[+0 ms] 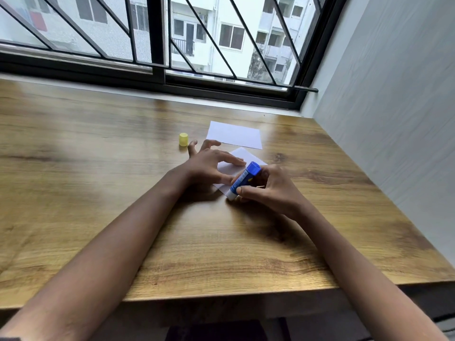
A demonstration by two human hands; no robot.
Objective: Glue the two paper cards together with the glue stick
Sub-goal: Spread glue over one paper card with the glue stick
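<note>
**Glue being laid on the nearer card, right of the frame's centre**

A blue plastic glue stick with a white tip (242,181) is clamped in the fingers of the right hand (270,190), tilted, its white end pressed down at the near corner of a white rectangular paper card (240,159) lying just right of centre. The card is pinned flat by the left hand (209,166), fingers spread wide and closed on nothing, the fingertips resting on the paper's left part. A second white rectangular paper card (234,134) lies just above in the frame, apart from the first by a narrow strip of bare wood.

The step in hand is judged to be the spreading of glue. It would be done well if the stick were drawn in even strokes out to every edge and corner while the card is kept from sliding; the pinning fingers would need shifting so that the paper beneath them is covered too.

A small yellow plastic cap (183,139) stands upright to the left of the cards, on the brown wood-grain table (98,193). Nothing is seen to block the way to the second card
</note>
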